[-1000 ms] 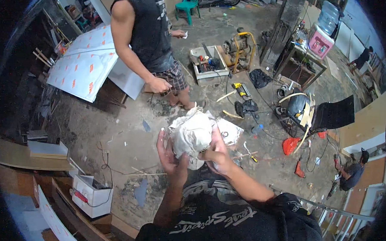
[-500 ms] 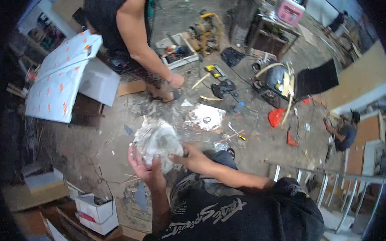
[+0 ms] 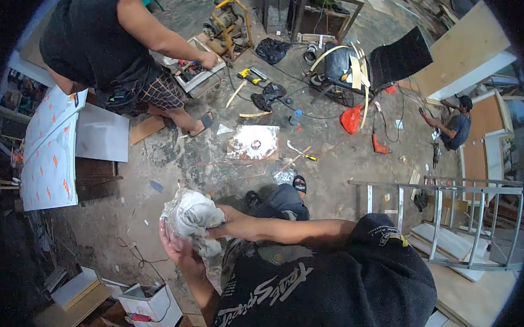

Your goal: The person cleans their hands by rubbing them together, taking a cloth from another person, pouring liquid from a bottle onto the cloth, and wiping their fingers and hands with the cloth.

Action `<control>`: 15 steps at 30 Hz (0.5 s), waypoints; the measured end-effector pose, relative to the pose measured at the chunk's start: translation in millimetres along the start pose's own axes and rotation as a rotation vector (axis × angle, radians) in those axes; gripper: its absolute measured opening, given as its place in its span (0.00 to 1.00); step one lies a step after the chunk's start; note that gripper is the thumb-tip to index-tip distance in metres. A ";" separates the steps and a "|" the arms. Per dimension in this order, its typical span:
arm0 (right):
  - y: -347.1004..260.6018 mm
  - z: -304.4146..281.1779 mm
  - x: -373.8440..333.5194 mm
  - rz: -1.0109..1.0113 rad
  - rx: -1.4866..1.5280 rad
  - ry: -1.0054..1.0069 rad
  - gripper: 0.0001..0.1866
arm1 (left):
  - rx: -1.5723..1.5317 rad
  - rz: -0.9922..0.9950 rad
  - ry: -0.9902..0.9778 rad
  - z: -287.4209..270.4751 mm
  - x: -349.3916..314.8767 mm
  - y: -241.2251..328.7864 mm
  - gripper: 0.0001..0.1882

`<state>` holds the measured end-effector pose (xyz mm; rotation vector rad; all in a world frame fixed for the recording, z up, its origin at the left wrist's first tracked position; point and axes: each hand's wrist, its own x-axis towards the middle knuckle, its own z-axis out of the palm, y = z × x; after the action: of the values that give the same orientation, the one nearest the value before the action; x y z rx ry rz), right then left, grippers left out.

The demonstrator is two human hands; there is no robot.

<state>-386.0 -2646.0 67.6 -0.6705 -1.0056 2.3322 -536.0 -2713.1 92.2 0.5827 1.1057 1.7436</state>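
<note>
A crumpled, whitish-grey bundle (image 3: 191, 214), cloth or soft plastic by its look, is bunched up in front of me above the floor. My left hand (image 3: 175, 245) cups it from below and the left, fingers curled on its side. On its right side my right hand (image 3: 231, 222) is closed on the folds, with most of its fingers hidden by them. Past the bundle, a flat whitish square sheet (image 3: 243, 146) with a small round thing (image 3: 255, 145) at its middle lies on the floor.
Another person (image 3: 97, 45) leans over an open box of tools (image 3: 203, 73) at far left. A second person (image 3: 458, 122) crouches at right. A yellow-framed machine (image 3: 228, 27), a loaded black chair (image 3: 339, 67), a red drill (image 3: 381, 145) and a metal ladder (image 3: 435, 212) stand or lie around.
The bundle has gone from spread out to more bunched up between my hands. My view has shifted, and the other person's arm now reaches into the tool box.
</note>
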 end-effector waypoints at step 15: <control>18.8 -26.7 -10.3 0.166 -0.142 0.136 0.23 | -0.206 -0.210 0.031 -7.9 19.8 -29.0 0.42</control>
<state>-366.8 -2650.0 39.5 -0.9893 -1.0976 2.3330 -537.1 -2694.7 61.3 0.3023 0.9573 1.6614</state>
